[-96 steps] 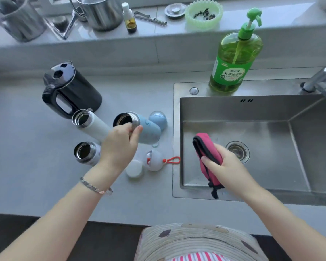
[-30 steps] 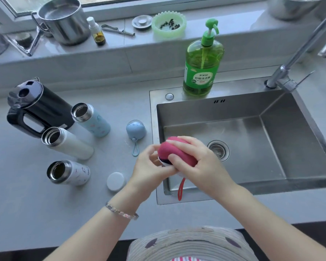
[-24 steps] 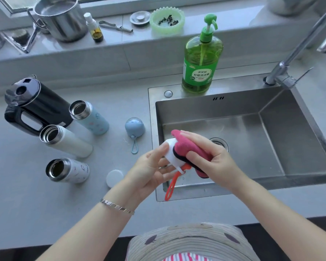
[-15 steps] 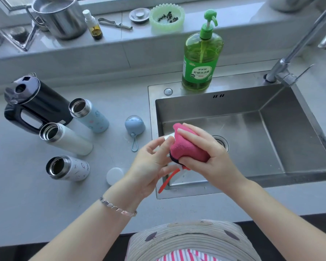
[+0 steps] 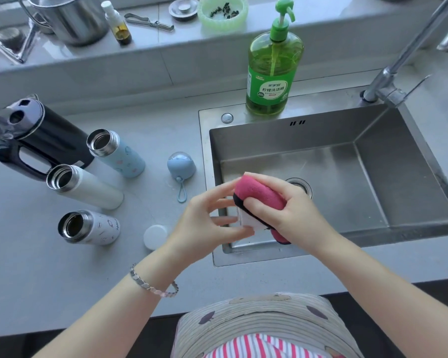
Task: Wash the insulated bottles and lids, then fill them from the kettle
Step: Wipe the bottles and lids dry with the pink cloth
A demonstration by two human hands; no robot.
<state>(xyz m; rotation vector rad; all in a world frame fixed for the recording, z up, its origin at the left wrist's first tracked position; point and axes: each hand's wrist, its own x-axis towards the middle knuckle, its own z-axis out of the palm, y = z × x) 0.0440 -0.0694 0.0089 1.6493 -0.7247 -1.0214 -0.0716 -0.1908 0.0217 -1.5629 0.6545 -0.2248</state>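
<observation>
Kitchen, probably domestic: steel sink (image 5: 282, 140), dish soap (image 5: 272, 73) (green pump bottle).

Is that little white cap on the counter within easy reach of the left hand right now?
Probably yes: the white cap lies on the counter just beside the left hand, nothing between. But that hand holds the lid being wiped.

Left of the sink (image 5: 321, 136) stand three open bottles (image 5: 117, 153) (image 5: 86, 187) (image 5: 88, 227), one kettle (image 5: 44, 135) and two loose lids (image 5: 180, 165) (image 5: 155, 236), with a third lid (image 5: 247, 220) above it.
</observation>
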